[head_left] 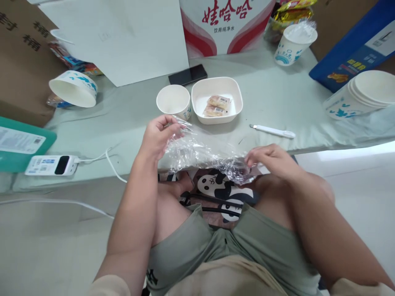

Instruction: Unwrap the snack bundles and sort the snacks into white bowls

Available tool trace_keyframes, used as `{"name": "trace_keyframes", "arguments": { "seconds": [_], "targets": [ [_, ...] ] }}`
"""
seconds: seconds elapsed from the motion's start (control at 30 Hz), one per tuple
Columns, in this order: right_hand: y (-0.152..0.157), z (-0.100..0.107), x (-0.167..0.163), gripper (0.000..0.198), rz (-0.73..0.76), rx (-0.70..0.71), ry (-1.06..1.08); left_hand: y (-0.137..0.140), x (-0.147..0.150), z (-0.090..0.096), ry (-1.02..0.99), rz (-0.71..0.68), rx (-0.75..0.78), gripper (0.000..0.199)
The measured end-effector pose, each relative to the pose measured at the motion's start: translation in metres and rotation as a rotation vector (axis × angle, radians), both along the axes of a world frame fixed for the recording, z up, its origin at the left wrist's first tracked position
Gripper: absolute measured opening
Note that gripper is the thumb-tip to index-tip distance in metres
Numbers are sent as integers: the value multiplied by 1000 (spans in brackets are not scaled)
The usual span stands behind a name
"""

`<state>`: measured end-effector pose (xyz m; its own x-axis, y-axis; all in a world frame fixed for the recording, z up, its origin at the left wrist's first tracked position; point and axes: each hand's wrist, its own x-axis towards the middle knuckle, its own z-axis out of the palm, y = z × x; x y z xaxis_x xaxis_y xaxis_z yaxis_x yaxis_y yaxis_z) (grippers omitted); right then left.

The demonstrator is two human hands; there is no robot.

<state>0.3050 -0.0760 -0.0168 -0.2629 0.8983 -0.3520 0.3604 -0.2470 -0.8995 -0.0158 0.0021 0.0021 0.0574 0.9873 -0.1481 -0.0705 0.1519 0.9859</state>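
Tabletop (277, 98) carries a square bowl (217, 100) of wrapped snacks at twelve o'clock, a paper cup (173, 101) at eleven. Clear plastic film (200, 150) is stretched at the near edge; left hand (159, 135) and right hand (271, 159) each pinch an end. Judged step: opening the film out; a firmer grip is needed.

Stack of paper bowls (367, 96) cut off at right edge, red-and-white water box (226, 24) cropped at top, snack labels (217, 105) in dish too small to read
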Motion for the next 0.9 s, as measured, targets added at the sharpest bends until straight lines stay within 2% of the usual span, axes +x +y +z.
{"name": "trace_keyframes", "arguments": {
  "seconds": [0.07, 0.13, 0.2, 0.3, 0.37, 0.4, 0.47, 0.5, 0.57, 0.63, 0.67, 0.73, 0.8, 0.83, 0.9],
  "targets": [
    [0, -5, -3, 31, 163, -62, -197, -1, 0, -1, 40, -61, -17, 35],
    [-1, -8, -4, 26, 202, -23, -319, -3, -2, -1, 42, -147, -44, 46],
    [-3, -8, -5, 28, 128, 56, -357, -5, -4, 0, 23, -222, -67, 51],
    [-2, -5, -9, 29, -89, 184, -335, -10, -5, 4, -22, -336, -84, 52],
    [2, -2, -16, 35, -174, 306, -249, -13, -4, 8, -52, -426, -89, 51],
    [4, 0, -22, 41, -163, 355, -170, -15, -3, 10, -64, -476, -84, 50],
    [10, 3, -35, 53, 3, 351, 21, -18, 0, 13, -72, -583, -58, 47],
    [12, 5, -43, 54, 124, 284, 94, -19, 0, 15, -69, -635, -39, 46],
    [13, 7, -59, 42, 340, 84, 138, -19, 1, 15, -60, -699, 10, 44],
    [12, 7, -71, 24, 407, -59, 113, -18, 1, 13, -75, -623, 89, 48],
    [11, 7, -75, 20, 367, -87, 114, -17, 0, 11, -94, -522, 140, 51],
    [8, 4, -79, 19, 197, -75, 192, -15, 0, 5, -140, -276, 183, 53],
    [8, 0, -78, 27, -1, -33, 313, -14, 3, -1, -191, -120, 89, 50],
    [8, -2, -77, 31, -81, -6, 369, -14, 6, -3, -222, -103, 7, 51],
    [9, -7, -75, 38, -187, 38, 464, -16, 14, -7, -290, -153, -152, 61]
  ]
}}
